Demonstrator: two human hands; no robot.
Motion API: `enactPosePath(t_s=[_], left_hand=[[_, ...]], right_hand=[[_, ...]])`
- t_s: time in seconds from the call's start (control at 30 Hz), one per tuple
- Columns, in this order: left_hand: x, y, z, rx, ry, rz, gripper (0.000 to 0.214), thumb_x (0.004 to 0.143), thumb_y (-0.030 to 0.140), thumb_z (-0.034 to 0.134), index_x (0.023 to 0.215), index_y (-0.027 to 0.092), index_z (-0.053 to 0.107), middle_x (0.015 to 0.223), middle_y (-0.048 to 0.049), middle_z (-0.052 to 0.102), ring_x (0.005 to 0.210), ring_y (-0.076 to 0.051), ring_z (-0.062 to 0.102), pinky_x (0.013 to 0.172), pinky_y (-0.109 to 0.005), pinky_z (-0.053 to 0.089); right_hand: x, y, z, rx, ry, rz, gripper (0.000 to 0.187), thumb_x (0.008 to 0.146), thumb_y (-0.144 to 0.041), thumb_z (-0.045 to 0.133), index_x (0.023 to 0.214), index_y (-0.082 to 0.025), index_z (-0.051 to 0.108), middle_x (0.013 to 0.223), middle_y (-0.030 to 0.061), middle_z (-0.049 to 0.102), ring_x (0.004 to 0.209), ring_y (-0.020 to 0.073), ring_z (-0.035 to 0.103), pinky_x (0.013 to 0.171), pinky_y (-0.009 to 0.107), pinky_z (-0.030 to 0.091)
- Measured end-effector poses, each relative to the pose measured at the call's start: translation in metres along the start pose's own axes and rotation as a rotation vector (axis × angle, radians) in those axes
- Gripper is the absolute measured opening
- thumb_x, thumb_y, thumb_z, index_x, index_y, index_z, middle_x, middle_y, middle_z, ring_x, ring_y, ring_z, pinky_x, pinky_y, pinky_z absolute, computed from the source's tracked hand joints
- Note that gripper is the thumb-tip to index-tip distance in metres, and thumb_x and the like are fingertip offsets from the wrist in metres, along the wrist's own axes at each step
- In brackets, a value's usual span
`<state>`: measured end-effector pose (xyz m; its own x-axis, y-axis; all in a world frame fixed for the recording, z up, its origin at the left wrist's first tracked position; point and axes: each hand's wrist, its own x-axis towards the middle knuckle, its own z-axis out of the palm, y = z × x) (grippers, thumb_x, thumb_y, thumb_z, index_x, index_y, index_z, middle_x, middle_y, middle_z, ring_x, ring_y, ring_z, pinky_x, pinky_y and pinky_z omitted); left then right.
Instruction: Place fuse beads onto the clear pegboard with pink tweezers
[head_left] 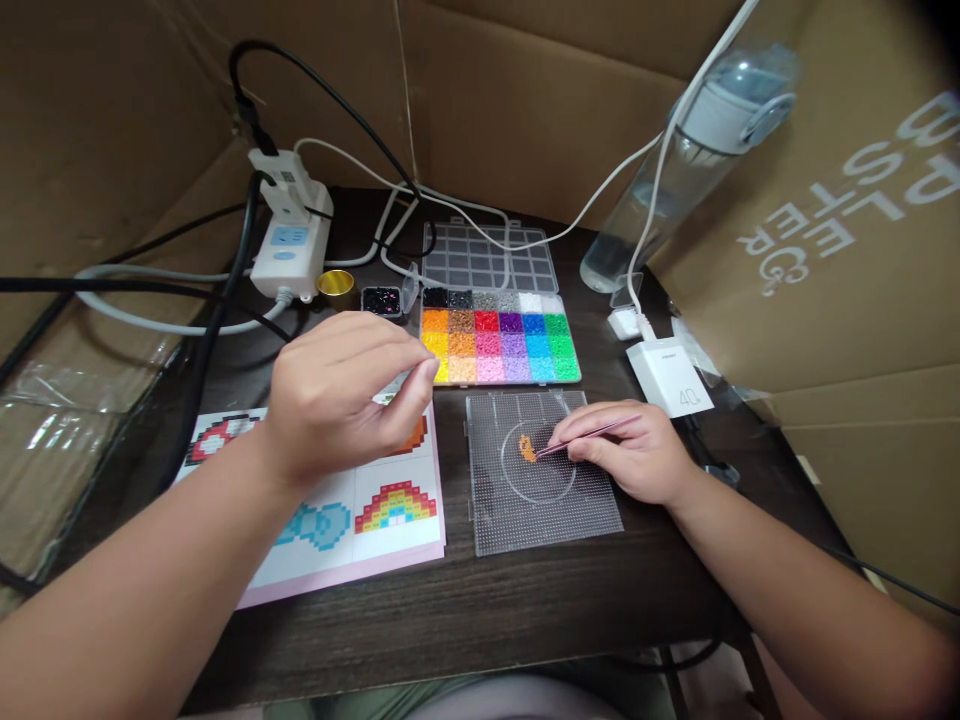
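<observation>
My right hand [634, 450] grips pink tweezers [604, 428], their tips down at a small patch of orange beads [527, 448]. The patch sits on a clear pegboard [517, 525], inside a circle marked on it. Raised above a printed pattern sheet [409, 545], my left hand [349, 390] has its thumb and forefinger pinched together; anything between them is too small or hidden to make out. Its fingertips overlap the left edge of the sorted bead box [576, 378] in the view. The hand and forearm cover part of the sheet, which shows a rainbow and other pixel designs.
Behind the pegboard are the bead box's open lid [487, 262], a small box of dark beads [382, 300] and a gold-coloured tin [337, 288]. A power strip [292, 245] with cables stands left. To the right are a white charger [671, 377] and a water bottle [660, 180]. Cardboard walls surround the table.
</observation>
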<state>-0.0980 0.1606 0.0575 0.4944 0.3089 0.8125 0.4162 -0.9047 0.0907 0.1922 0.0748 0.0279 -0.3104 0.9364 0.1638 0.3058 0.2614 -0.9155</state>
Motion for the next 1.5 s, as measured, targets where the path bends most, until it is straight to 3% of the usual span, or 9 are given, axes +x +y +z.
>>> enactPosePath(t_s=[0.4, 0.57, 0.8, 0.9, 1.03, 1.2, 1.5], left_hand=[[0.001, 0.001, -0.002, -0.027, -0.009, -0.021, 0.011, 0.077, 0.01, 0.066, 0.081, 0.02, 0.064, 0.073, -0.0033, 0.069, 0.065, -0.019, 0.066, 0.065, -0.037, 0.057], [0.0, 0.001, -0.005, -0.018, -0.011, -0.027, 0.011, 0.077, 0.007, 0.066, 0.08, 0.018, 0.064, 0.074, -0.0048, 0.07, 0.068, -0.019, 0.066, 0.068, -0.036, 0.057], [0.0, 0.003, -0.009, -0.022, 0.003, -0.009, 0.009, 0.078, 0.007, 0.065, 0.078, 0.016, 0.063, 0.075, -0.0046, 0.069, 0.068, -0.017, 0.064, 0.069, -0.034, 0.055], [0.0, 0.003, -0.01, -0.023, 0.008, -0.001, 0.009, 0.078, 0.006, 0.065, 0.079, 0.015, 0.063, 0.075, -0.0044, 0.069, 0.068, -0.017, 0.064, 0.069, -0.034, 0.055], [0.0, 0.003, -0.011, -0.03, 0.012, -0.001, 0.01, 0.079, 0.007, 0.065, 0.081, 0.016, 0.062, 0.077, -0.0036, 0.069, 0.071, -0.017, 0.063, 0.071, -0.035, 0.055], [-0.001, 0.005, -0.012, -0.028, 0.008, -0.001, 0.009, 0.079, 0.007, 0.065, 0.081, 0.016, 0.062, 0.077, -0.0035, 0.069, 0.07, -0.016, 0.062, 0.071, -0.035, 0.054], [0.0, 0.005, -0.011, -0.021, -0.011, -0.007, 0.006, 0.081, 0.009, 0.063, 0.079, 0.015, 0.064, 0.076, -0.0041, 0.069, 0.069, -0.016, 0.062, 0.069, -0.034, 0.053]], right_hand=[[-0.002, 0.0, 0.0, 0.049, 0.023, 0.05, 0.013, 0.085, -0.017, 0.07, 0.08, -0.024, 0.08, 0.084, 0.0047, 0.078, 0.076, 0.0169, 0.072, 0.066, 0.027, 0.057], [0.0, -0.001, -0.002, 0.148, 0.087, 0.069, 0.013, 0.088, -0.023, 0.068, 0.083, -0.024, 0.08, 0.078, 0.0042, 0.075, 0.066, 0.014, 0.066, 0.059, 0.026, 0.053], [0.052, -0.019, 0.001, 0.173, 0.261, 0.034, 0.012, 0.086, -0.029, 0.071, 0.081, -0.024, 0.08, 0.076, 0.0043, 0.074, 0.059, 0.0119, 0.06, 0.055, 0.027, 0.051], [0.083, -0.024, 0.012, 0.154, 0.321, 0.043, 0.017, 0.085, -0.032, 0.07, 0.076, -0.021, 0.08, 0.064, 0.0023, 0.068, 0.056, 0.0114, 0.058, 0.054, 0.027, 0.049], [0.107, -0.02, 0.031, 0.048, 0.372, 0.107, 0.021, 0.081, -0.034, 0.07, 0.07, -0.018, 0.078, 0.068, 0.0051, 0.07, 0.058, 0.0127, 0.059, 0.054, 0.028, 0.049], [0.113, -0.021, 0.044, -0.104, 0.334, 0.1, 0.022, 0.08, -0.033, 0.067, 0.07, -0.016, 0.076, 0.079, 0.0077, 0.073, 0.063, 0.0143, 0.061, 0.055, 0.028, 0.047], [0.11, -0.014, 0.041, 0.095, 0.324, 0.271, 0.029, 0.078, -0.04, 0.071, 0.068, -0.013, 0.073, 0.055, 0.002, 0.062, 0.045, 0.0094, 0.052, 0.045, 0.025, 0.043]])
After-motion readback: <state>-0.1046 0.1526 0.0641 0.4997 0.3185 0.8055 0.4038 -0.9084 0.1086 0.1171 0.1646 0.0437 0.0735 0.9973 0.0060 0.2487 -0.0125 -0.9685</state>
